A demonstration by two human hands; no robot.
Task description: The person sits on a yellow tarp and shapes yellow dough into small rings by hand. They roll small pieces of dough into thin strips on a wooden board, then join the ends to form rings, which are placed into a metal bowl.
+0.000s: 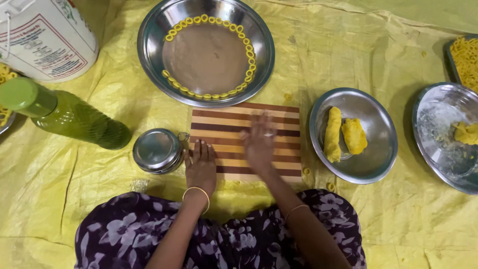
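My left hand (200,167) rests flat on the striped board (246,142); my blurred right hand (260,142) lies open beside it, perhaps rolling dough.

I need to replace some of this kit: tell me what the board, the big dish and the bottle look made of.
Board: likely wood, matte, with light and dark glued stripes. Big dish: metal, probably steel, shiny with reflections on its rim. Bottle: seems translucent green plastic with an opaque green cap; glass can't be ruled out.
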